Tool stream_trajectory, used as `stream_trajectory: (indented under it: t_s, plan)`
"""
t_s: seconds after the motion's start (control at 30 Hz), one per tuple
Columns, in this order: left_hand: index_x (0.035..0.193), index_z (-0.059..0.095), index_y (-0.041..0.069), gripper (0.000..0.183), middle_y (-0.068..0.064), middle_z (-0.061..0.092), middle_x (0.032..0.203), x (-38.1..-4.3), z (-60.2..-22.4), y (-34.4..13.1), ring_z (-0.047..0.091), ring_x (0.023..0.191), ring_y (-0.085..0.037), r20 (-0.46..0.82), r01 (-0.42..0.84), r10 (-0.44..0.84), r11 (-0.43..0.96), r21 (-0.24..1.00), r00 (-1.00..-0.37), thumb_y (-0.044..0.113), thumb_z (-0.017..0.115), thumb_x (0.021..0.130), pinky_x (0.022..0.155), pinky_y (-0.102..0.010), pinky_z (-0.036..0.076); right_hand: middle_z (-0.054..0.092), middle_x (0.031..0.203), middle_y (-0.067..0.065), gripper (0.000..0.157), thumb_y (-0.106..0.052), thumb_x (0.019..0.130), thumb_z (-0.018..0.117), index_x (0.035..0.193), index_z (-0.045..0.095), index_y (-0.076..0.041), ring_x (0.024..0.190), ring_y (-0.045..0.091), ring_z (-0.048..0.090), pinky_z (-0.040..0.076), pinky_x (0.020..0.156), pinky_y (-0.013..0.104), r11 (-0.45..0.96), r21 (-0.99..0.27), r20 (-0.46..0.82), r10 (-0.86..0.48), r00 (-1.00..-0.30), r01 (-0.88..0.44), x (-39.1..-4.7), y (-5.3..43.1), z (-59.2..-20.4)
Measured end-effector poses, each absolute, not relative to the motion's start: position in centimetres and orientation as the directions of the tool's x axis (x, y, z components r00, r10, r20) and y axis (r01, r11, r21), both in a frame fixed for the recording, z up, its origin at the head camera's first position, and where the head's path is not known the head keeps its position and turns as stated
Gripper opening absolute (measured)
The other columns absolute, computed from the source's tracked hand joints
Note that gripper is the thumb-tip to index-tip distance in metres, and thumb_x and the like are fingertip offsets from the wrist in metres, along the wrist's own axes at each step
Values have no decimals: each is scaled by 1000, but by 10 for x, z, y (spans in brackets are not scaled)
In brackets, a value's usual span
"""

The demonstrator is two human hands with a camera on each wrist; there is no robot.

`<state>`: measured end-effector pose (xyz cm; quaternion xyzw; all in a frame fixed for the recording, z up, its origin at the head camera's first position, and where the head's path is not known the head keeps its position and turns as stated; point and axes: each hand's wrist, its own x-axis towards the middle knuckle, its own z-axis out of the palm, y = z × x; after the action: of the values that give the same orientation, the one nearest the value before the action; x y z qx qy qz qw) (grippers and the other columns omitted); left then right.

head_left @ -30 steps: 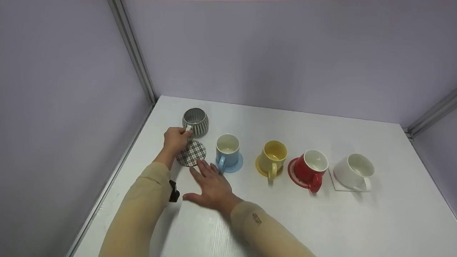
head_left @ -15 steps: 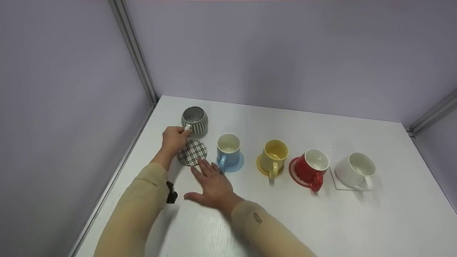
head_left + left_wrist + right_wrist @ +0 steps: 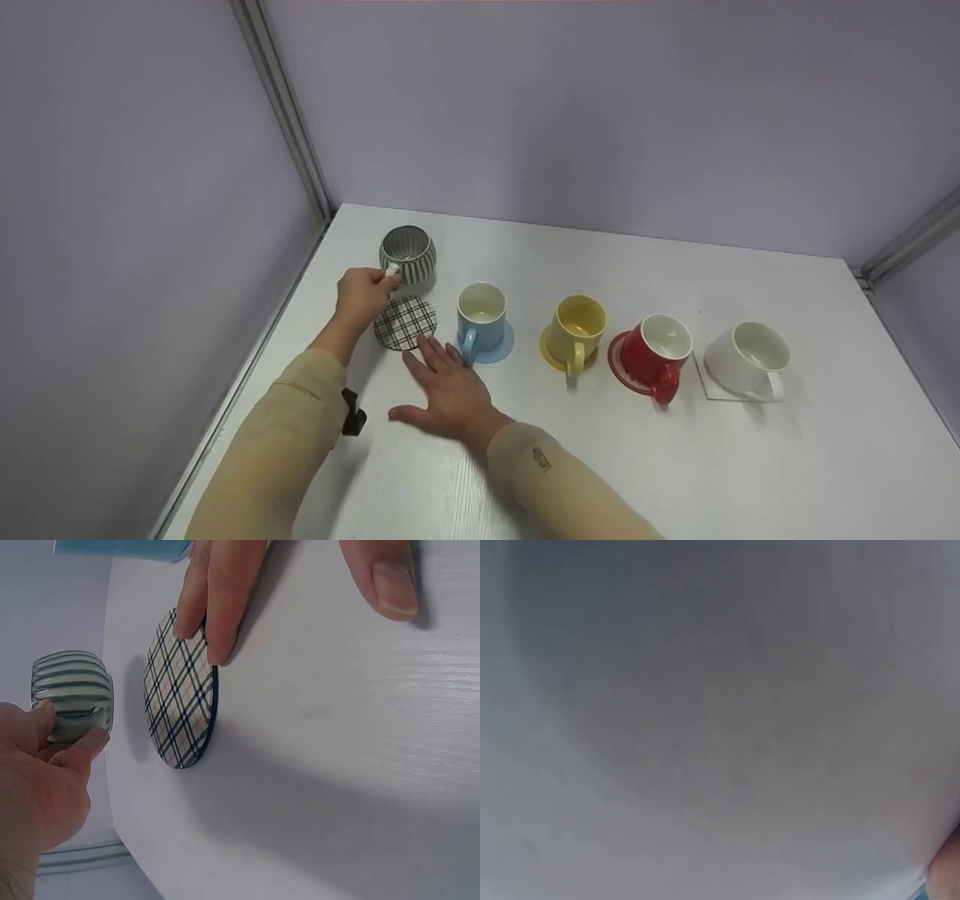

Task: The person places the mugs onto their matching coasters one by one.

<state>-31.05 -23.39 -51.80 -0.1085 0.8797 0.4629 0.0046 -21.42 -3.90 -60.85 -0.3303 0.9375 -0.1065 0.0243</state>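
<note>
My left hand [image 3: 364, 294] pinches the handle of a grey-and-white striped mug [image 3: 418, 268] near the back left corner. In the left wrist view the striped mug [image 3: 75, 686] is upright, with a shadow beside it; it seems to hang just above the table. In front of it lies a round plaid coaster [image 3: 405, 322]. My right hand [image 3: 454, 394] is spread flat, its fingertips touching the coaster's near edge. Right of these fingers stands a light blue mug [image 3: 484, 334] on a blue coaster [image 3: 504, 351]. The right wrist view shows mostly blurred tabletop and a bit of skin.
To the right, in a row, stand a yellow mug [image 3: 570, 341] on a yellow coaster, a red mug [image 3: 641, 360] on a red round coaster, and a white mug [image 3: 724, 364] on a white square coaster. Walls border the white table [image 3: 600, 465] at the back and left.
My left hand and the striped mug have shifted slightly left, and the left forearm has swung a little left. My right hand stays at the plaid coaster's edge.
</note>
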Motion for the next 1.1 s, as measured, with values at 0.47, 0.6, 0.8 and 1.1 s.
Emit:
stream_trajectory:
  t_s: [0.47,0.6,0.8,1.1]
  plan:
    - [105,80,-2,31,-18,73,97,-306,-520,-228,53,78,-18,-76,-164,-177,557,814,-981,22,62,109,67,-31,45,12,178,3,102,-93,91,29,170,27,-28,163,20,9,8,131,36,779,-206,8,-603,-798,-592,-218,-36,-612]
    - [97,79,-1,29,-15,73,91,-303,-521,-225,56,76,-17,-72,-162,-180,552,818,-981,22,64,108,65,-29,48,12,178,3,103,-93,91,29,171,26,-28,163,22,10,9,132,37,784,-207,7,-597,-802,-586,-218,-36,-613]
    - [105,80,0,31,-12,76,96,-292,-520,-225,62,85,-19,-86,-178,-191,538,824,-978,26,63,108,73,-33,52,16,178,5,102,-92,92,32,169,30,-26,163,23,14,12,132,38,776,-200,40,-603,-797,-598,-217,-43,-614]
    - [120,78,-1,30,-18,77,113,-272,-521,-233,67,96,-23,-112,-213,-225,497,841,-968,23,63,109,78,-33,56,15,178,3,101,-92,92,28,169,30,-28,163,20,13,12,131,37,767,-186,23,-621,-783,-614,-212,-59,-617]
